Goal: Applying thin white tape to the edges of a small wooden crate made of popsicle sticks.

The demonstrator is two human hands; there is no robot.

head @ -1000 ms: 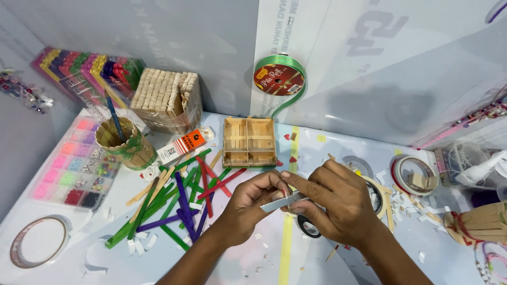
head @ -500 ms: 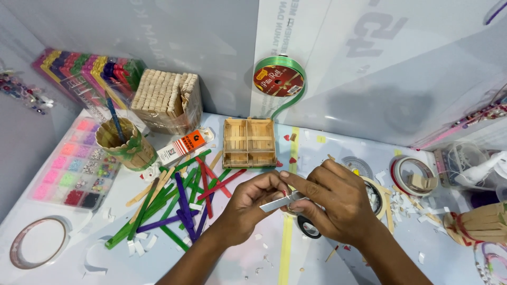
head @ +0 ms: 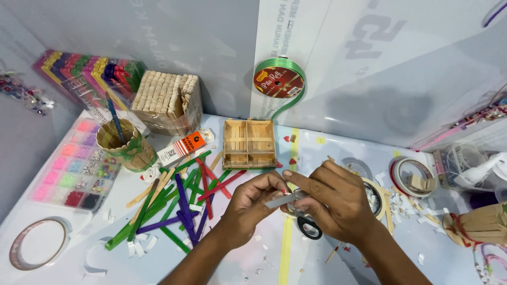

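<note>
My left hand (head: pixel 252 203) and my right hand (head: pixel 330 200) meet over the middle of the table. Together they pinch a short pale strip of tape (head: pixel 281 200), the left fingers at its left end and the right hand at its right end. Under my right hand lies a small black roll of tape (head: pixel 308 229). Just beyond my hands sits a square frame of plain craft sticks (head: pixel 249 143). Several loose coloured craft sticks (head: pixel 179 206) lie scattered to the left of my left hand.
A stick-built cup (head: pixel 122 144), a glue tube (head: pixel 182 148) and a bundle of plain sticks (head: pixel 168 100) stand at back left. A bead tray (head: pixel 74 171) and tape ring (head: pixel 37 249) lie far left. A green ribbon spool (head: pixel 279 81) leans on the wall; tape rolls (head: pixel 412 177) lie right.
</note>
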